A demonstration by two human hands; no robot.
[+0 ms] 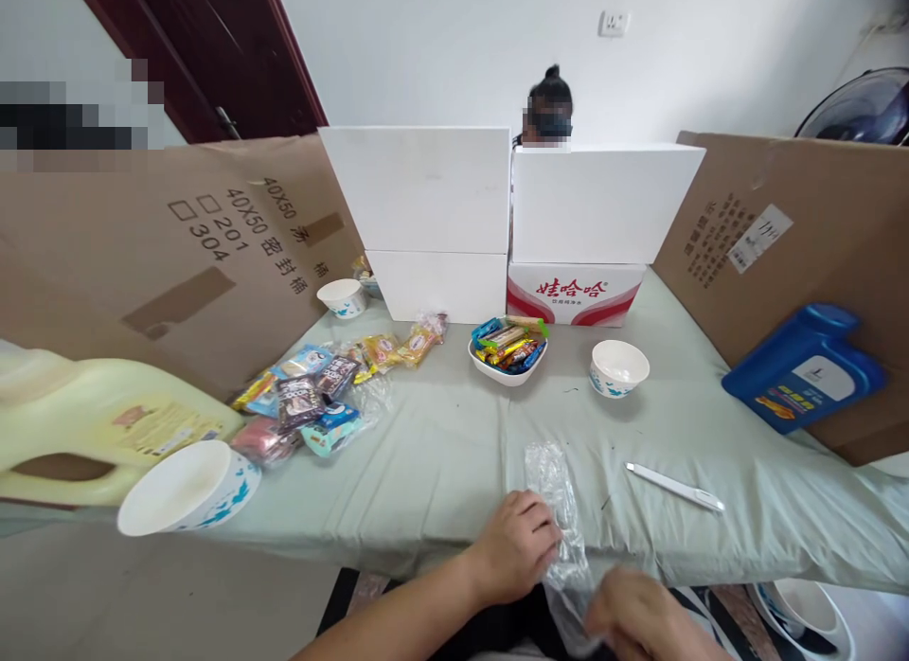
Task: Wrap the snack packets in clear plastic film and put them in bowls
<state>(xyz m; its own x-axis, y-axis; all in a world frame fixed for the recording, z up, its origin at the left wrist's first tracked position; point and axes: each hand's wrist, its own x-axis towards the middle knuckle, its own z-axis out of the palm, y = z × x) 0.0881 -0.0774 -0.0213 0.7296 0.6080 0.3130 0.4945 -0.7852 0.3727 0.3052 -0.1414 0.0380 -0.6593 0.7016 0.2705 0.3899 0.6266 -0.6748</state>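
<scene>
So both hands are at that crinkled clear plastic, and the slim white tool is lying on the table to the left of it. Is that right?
Not quite: the slim white tool lies to the right of the clear plastic, as the head view shows. The left hand and right hand are indeed at the plastic.

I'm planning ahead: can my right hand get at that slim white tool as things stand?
Probably yes: the slim white tool lies just beyond your right hand, with only pale green cloth showing between them. If it grips the clear plastic (blur hides this), it may need to release first.
</scene>
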